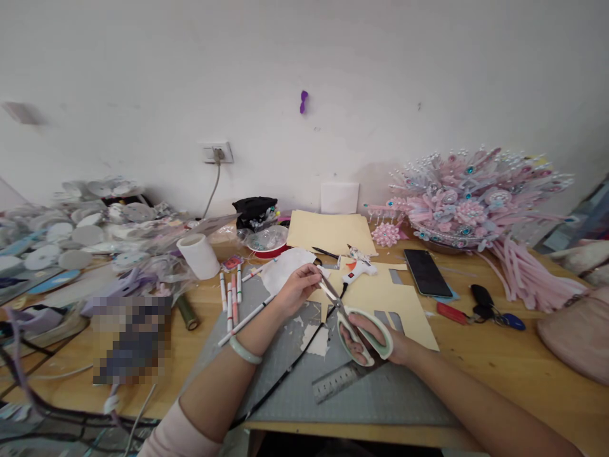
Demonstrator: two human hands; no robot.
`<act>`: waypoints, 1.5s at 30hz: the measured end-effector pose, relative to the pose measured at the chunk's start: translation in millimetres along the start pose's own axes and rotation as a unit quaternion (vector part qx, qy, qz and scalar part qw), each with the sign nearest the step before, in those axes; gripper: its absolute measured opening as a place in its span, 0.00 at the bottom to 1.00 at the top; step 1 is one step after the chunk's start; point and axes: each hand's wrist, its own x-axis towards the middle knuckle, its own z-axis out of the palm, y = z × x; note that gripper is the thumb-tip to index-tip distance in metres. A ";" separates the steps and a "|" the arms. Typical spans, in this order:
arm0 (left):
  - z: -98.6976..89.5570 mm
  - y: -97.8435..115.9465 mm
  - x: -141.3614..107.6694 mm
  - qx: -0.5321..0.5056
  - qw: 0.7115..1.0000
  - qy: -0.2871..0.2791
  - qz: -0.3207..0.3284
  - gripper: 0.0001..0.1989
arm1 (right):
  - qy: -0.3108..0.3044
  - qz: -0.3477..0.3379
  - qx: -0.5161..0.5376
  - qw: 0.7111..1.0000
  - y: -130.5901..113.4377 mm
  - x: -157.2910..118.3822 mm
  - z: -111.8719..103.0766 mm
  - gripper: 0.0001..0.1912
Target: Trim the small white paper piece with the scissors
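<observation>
Right hand [398,346] around metal-bladed scissors [340,308], pale-green-handled, wide-looped.

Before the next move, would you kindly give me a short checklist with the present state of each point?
1. Scissors gripped by the right hand: ok, fingers through the handles.
2. Left hand well clear of the blades: not ok, its fingertips are close to them.
3. Piece in the left hand identifiable: cannot tell, too small and partly hidden.
4. Black cable clear of the work: not ok, it passes behind the scissors in this view.
5. Glue gun cool: cannot tell, nothing shows its heat.
6. Ruler out of the hands: ok, on the cutting mat.
</observation>
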 end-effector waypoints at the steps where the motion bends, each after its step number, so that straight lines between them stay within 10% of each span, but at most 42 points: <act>1: 0.1 0.3 -0.2 0.003 1.000 -0.002 -0.005 0.09 | 0.001 0.001 0.001 1.000 -0.2 -0.2 0.2 0.24; 45: 4.7 -0.9 -2.4 0.108 0.993 -0.028 -0.045 0.10 | 0.038 -0.064 -0.197 0.977 1.3 -0.2 -4.0 0.19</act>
